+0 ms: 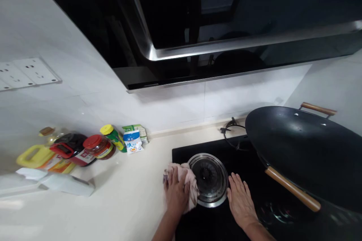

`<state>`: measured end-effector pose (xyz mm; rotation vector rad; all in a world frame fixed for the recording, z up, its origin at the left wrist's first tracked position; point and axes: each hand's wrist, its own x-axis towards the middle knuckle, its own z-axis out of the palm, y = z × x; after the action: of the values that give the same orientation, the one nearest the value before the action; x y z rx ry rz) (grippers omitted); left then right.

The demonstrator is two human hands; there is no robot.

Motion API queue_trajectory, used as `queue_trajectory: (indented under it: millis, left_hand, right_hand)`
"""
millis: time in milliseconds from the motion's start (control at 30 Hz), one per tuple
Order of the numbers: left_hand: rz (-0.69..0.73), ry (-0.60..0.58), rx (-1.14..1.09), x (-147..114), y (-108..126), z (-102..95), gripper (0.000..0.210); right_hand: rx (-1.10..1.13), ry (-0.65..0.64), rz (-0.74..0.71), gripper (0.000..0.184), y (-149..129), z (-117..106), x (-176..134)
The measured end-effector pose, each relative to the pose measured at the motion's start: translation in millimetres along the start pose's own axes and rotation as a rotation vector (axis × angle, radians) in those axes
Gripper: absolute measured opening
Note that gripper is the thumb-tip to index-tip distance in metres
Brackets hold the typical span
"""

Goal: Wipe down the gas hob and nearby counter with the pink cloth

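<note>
My left hand point(177, 194) presses on a crumpled pale pink cloth point(192, 180), its fingers bent over it. The cloth lies at the left edge of the black glass cooktop point(181, 153) and touches the rim of a round metal burner point(207, 179). To the right of that burner, my right hand point(240, 199) lies flat on the glass with its fingers stretched out and nothing in them. Its fingertips are close to the burner's rim.
A large black wok point(299, 150) with wooden handles covers the cooktop's right side. Behind the burner stands a black pan support point(233, 122). A range hood point(226, 49) hangs low overhead. Jars point(98, 146), bottles point(73, 147) and packets point(133, 141) line the counter's left.
</note>
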<state>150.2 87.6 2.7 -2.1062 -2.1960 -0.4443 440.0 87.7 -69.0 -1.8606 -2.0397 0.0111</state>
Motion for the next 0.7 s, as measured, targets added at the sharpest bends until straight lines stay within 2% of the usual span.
queue_trajectory:
  millis: [67, 200, 367, 467, 533, 700]
  left_hand:
    - [-0.049, -0.109, -0.028, 41, 6, -4.9, 0.046]
    - [-0.030, -0.196, -0.056, 112, 17, 2.5, 0.050]
    - [-0.022, -0.259, -0.097, 162, 47, 26.1, 0.060]
    - [-0.013, -0.256, -0.108, 172, 63, 32.2, 0.061]
    - [0.006, -0.243, -0.105, 170, 64, 31.5, 0.058]
    - [0.029, -0.196, -0.059, 140, 33, 16.3, 0.050]
  right_hand:
    - [0.015, -0.014, 0.001, 0.061, -1, -2, 0]
    - [0.015, -0.027, -0.001, 0.061, -4, -8, 1]
    - [0.003, -0.027, 0.000, 0.059, -4, -11, 2]
    - [-0.011, -0.035, -0.005, 0.059, -3, -11, 2]
    - [-0.014, -0.028, -0.003, 0.059, -2, -10, 2]
    - [-0.017, -0.019, 0.000, 0.059, -3, -8, 2]
